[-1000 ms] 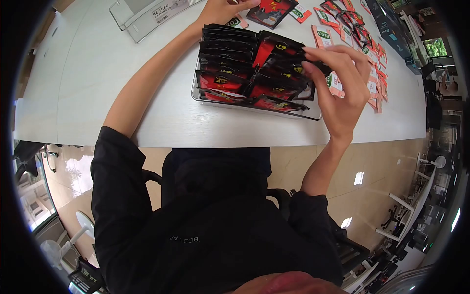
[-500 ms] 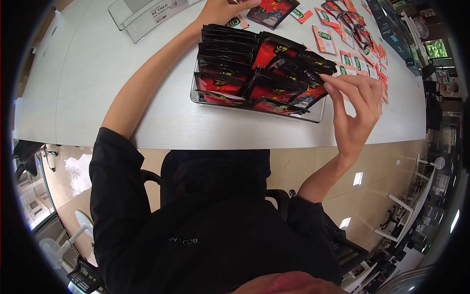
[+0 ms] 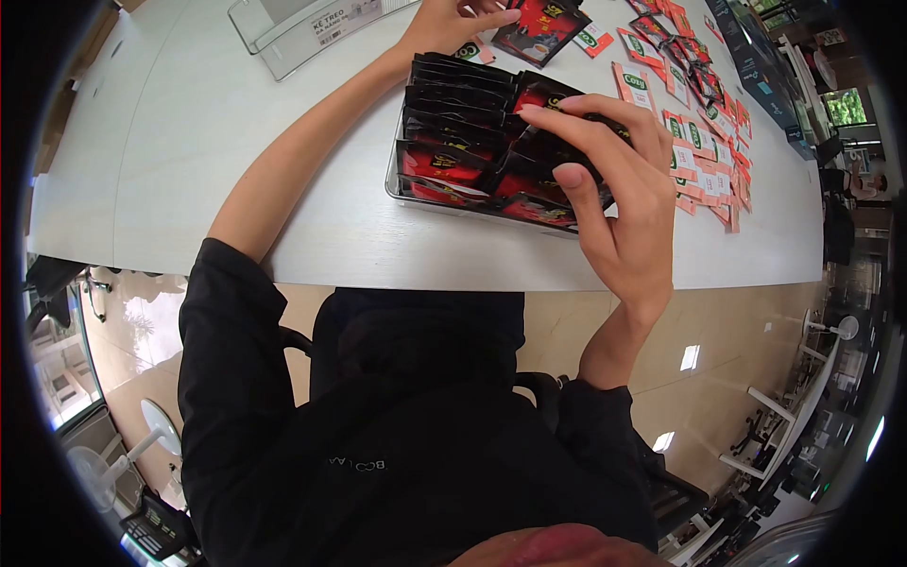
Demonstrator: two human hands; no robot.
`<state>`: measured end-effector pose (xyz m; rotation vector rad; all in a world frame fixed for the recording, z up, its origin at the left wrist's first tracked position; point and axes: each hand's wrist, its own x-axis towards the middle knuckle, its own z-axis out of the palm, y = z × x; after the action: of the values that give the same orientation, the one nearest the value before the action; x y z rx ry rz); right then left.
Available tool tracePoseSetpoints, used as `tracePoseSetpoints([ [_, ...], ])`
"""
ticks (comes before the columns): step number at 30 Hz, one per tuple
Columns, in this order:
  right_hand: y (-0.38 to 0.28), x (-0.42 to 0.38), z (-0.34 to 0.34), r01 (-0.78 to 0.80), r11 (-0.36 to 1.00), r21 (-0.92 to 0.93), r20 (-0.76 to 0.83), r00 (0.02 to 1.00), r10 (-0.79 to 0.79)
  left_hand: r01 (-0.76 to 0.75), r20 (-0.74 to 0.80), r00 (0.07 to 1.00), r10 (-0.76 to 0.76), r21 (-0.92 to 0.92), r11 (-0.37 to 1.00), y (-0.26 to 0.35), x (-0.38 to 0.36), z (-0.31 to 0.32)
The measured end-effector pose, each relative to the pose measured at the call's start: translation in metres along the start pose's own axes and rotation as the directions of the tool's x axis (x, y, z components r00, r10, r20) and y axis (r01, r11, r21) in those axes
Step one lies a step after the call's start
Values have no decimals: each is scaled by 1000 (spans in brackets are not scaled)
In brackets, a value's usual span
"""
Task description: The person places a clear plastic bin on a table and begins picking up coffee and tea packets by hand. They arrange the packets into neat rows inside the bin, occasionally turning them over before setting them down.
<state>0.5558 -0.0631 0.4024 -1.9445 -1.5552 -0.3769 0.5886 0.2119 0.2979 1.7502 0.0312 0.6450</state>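
Note:
A clear plastic tray [image 3: 392,180] stands on the white table, packed with black-and-red coffee sachets [image 3: 444,161] standing upright in rows. My right hand [image 3: 624,189] is over the tray's right part, thumb and fingers apart, fingertips close to the sachets; nothing shows between them. It hides the tray's right end. Beyond the tray, my left hand [image 3: 453,24] pinches the left edge of a single coffee sachet [image 3: 540,30], its front facing up. An orange-and-white Cozy sachet [image 3: 475,51] lies just below that hand.
Many Cozy sachets [image 3: 694,142] are scattered on the table [image 3: 321,227] to the right, with several coffee sachets [image 3: 699,76] among them. A clear plastic holder [image 3: 283,52] with a printed label stands at the back left. Dark boxes [image 3: 756,76] line the right edge.
My right hand has moved left from the tray's right corner to over the sachets, and its fingers have spread. My left hand stays at the single coffee sachet. The view has shifted slightly.

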Motion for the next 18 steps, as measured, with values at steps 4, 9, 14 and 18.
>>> tracePoseSetpoints([
  [4, 7, 5, -12, -65, 996, 59, 16, 998, 64, 1, 82, 997, 3, -48, 999, -13, 0, -5],
  [9, 85, 36, -10, -145, 915, 378, -175, 959, 224, -71, 58, 996, 66, 81, 994, -15, 0, -4],
  [14, 138, 58, 30, -197, 946, 258, -157, 957, 242, -90, 126, 989, 76, 113, 989, -15, 1, -7],
  [18, 176, 42, 51, 43, 992, -116, 53, 998, -37, -52, 132, 991, 32, 149, 988, -6, -3, -6],
])
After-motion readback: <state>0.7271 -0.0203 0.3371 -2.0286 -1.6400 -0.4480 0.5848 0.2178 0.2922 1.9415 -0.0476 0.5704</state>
